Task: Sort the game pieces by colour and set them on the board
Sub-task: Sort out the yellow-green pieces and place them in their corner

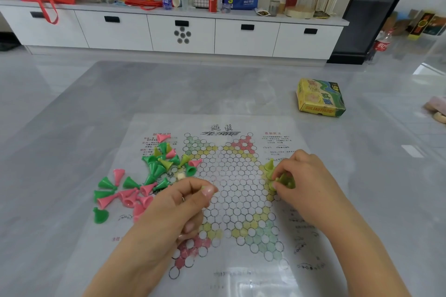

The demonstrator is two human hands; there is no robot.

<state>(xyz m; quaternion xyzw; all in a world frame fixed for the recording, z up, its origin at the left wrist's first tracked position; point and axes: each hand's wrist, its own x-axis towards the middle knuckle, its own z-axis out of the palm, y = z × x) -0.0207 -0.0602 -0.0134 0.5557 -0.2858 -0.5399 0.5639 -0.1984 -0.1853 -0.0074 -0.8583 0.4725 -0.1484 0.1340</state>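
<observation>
Nearest cam: both forearms come in from bottom edge, over the board (217,123), a thin glossy printed sheet w/ hexagon cells, coloured star tips.

Left of frame: loose pile (135,181) of cone pieces on board's left margin and table (72,103), mostly lying on sides. Green, pink, some yellow-green, unsorted. Hard shiny plastic, flared base, narrow top.

Centre-left: left hand (178,202) curled, thumb + forefinger pinched on a small pale yellow-green piece (205,187), mostly hidden; other fingers folded in.

Right of centre: right hand (304,176) at the yellow tip on board's right side. Fingers closed round yellow-green pieces (286,181), count unclear. One yellow cone (269,164) stands upright just beside.

Far right, upper: carton (319,97), yellow-green printed card, well apart from board.

Judgement: filling yellow corner, early stage. To do well: set each cone base-down, centred on one cell; light release, sheet looks slippery and cones tip easily. Feed from left hand.
</observation>
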